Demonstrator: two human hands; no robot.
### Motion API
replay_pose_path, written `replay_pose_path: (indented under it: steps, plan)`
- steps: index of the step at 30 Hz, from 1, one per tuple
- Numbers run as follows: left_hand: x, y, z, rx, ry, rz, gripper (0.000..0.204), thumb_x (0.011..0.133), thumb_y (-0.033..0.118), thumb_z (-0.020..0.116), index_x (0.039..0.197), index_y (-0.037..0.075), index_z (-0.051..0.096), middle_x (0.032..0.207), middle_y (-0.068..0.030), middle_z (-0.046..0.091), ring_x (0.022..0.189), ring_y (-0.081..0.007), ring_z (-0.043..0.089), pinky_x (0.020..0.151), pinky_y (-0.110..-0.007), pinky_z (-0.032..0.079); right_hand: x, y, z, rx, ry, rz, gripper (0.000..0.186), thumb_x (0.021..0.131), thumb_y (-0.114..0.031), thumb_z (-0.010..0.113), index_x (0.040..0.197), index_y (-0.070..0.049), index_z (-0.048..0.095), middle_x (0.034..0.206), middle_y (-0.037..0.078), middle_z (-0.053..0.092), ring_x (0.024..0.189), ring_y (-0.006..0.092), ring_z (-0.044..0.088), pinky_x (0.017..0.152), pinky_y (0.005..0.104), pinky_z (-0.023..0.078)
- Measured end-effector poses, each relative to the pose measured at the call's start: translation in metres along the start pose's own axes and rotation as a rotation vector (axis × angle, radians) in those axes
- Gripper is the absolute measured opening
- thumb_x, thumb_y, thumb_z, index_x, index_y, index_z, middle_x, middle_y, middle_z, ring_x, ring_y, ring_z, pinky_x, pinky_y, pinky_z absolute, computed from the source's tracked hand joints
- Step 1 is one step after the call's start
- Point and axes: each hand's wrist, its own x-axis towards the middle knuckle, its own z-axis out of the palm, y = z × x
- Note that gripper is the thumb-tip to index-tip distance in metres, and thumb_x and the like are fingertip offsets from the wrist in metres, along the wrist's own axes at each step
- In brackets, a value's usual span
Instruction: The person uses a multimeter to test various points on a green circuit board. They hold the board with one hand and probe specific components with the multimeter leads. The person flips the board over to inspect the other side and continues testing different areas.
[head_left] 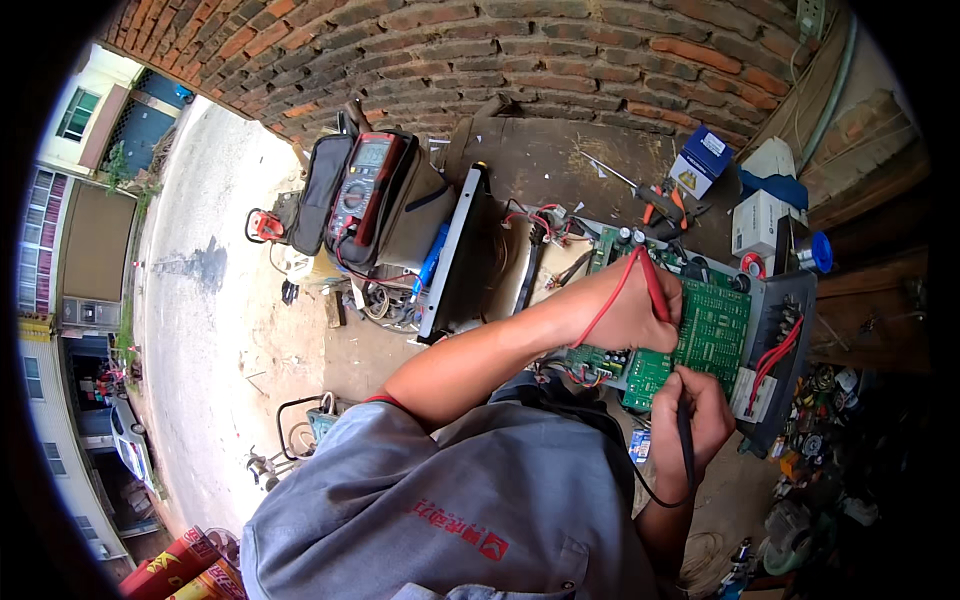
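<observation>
A green circuit board (716, 325) sits over an open metal housing (785, 300) in front of me. My left hand (625, 310) reaches across it, fingers closed round a red multimeter probe (655, 285) whose lead loops over the wrist. At the board's near edge, my right hand (697, 410) pinches a black probe (686, 430), its lead hanging below. Fingers hide both probe tips, so their exact contact points cannot be made out. The red multimeter (361, 188) stands propped in a dark soft case at the left.
A dark panel (455, 255) stands on edge left of the board. Beyond lie a screwdriver (612, 172), orange-handled pliers (668, 205), a blue box (703, 160) and a white box (765, 224). A blue spool (818, 252) is at right. A brick wall (480, 65) closes the back.
</observation>
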Motion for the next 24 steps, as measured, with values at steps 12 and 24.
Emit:
replay_pose_path:
  steps: [12,24]
  plan:
    - [-0.009,0.001,-0.009,0.026,0.020,0.026,0.015,0.073,0.014,0.074,0.079,0.002,0.067,0.068,-0.0056,0.064,0.065,-0.0095,0.059,0.059,-0.029,0.049,-0.001,-0.004,0.009,0.012,0.009,0.001,0.014,0.078,0.006,0.067,0.091,0.004,0.064,0.079,0.017,0.065,0.067,0.0313,0.065,0.061,0.0377,0.052]
    - [-0.010,0.007,-0.013,-0.021,0.020,-0.088,0.011,0.075,0.009,0.074,0.079,0.001,0.067,0.071,-0.0002,0.062,0.068,-0.0054,0.055,0.060,-0.024,0.046,0.013,-0.018,0.011,-0.037,0.068,-0.230,0.022,0.073,0.007,0.072,0.093,0.003,0.064,0.078,0.017,0.066,0.067,0.0333,0.066,0.062,0.0397,0.055]
